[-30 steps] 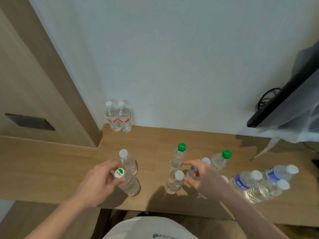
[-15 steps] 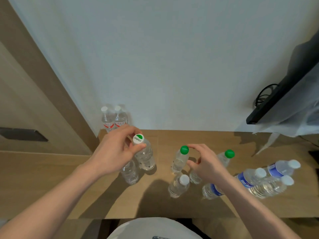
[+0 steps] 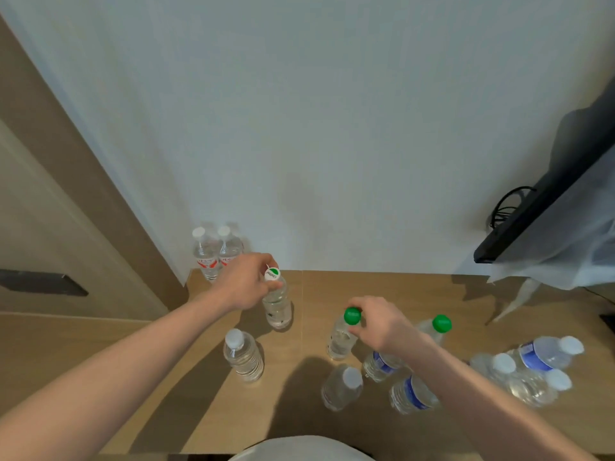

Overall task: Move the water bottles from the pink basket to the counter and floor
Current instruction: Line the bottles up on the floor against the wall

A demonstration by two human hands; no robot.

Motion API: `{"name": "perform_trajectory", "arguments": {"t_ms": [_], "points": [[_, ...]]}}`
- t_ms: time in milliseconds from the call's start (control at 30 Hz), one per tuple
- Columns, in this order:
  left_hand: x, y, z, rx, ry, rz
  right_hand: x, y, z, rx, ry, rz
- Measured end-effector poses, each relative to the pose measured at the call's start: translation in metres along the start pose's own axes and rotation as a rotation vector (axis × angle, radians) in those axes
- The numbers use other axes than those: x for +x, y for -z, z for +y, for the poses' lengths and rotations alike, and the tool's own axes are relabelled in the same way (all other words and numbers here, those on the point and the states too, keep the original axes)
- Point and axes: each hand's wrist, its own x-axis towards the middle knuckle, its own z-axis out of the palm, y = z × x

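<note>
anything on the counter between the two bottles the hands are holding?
No. In the head view, the stretch of counter between the white-and-green-capped bottle gripped by the left hand and the green-capped bottle gripped by the right hand is bare wood.

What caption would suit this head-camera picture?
Both hands grip bottle necks on the wooden counter: left hand on a white-and-green-capped bottle, right hand on a green-capped bottle.

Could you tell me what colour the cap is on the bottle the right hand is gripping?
Green; the cap shows clearly in the head view.
</note>
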Motion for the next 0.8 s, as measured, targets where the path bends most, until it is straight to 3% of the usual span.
{"name": "perform_trajectory", "arguments": {"t_ms": [367,800], "points": [[0.065,-0.007,-0.029,0.108,0.106,-0.007,0.026,-0.002,0.003,0.010,0.066,0.048],[0.127,-0.008,-0.052,0.188,0.234,0.054,0.039,0.005,0.003,0.056,0.005,0.059]]}}
